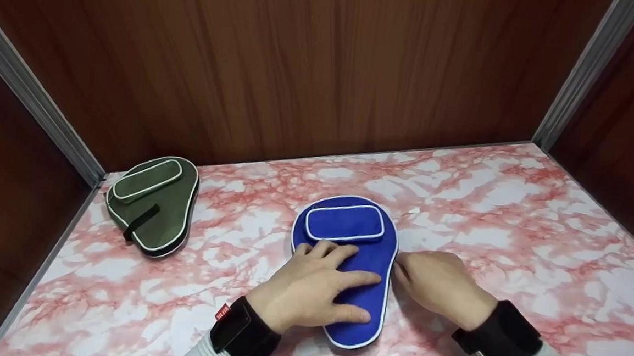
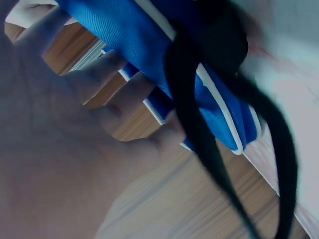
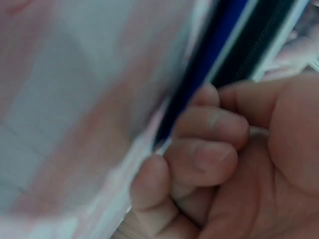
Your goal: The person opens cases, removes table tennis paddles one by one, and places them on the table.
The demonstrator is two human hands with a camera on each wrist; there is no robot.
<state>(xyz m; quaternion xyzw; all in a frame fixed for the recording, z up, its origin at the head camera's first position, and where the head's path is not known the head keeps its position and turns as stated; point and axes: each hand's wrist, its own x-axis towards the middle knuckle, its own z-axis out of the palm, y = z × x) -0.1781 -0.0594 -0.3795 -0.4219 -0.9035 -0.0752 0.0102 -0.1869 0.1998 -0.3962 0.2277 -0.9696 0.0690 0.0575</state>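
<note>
A: Where does the blue paddle case [image 1: 345,257] lie?

B: Flat on the pink marble tabletop [image 1: 513,212], close to the middle of the near edge, wide end towards the back wall, narrow handle end towards the person. A raised pocket with white piping sits on its wide end.

A: And the left hand [image 1: 310,287]?

B: It lies palm down on the case, fingers straight and spread, pressing the fabric just below the pocket. The left wrist view shows the fingers [image 2: 114,94] against the blue cloth, with a black strap [image 2: 199,139] crossing in front, blurred.

A: The right hand [image 1: 437,287]?

B: It is at the case's right edge, touching it. In the right wrist view its fingers [image 3: 209,144] curl against the blue edge with the white piping and a dark band; the thumb sits on the other side, so it pinches the rim.

A: Anything else on the tabletop?

B: A green paddle case [image 1: 153,204] with white piping and a black strap, near the far left corner, well apart from the blue one.
</note>
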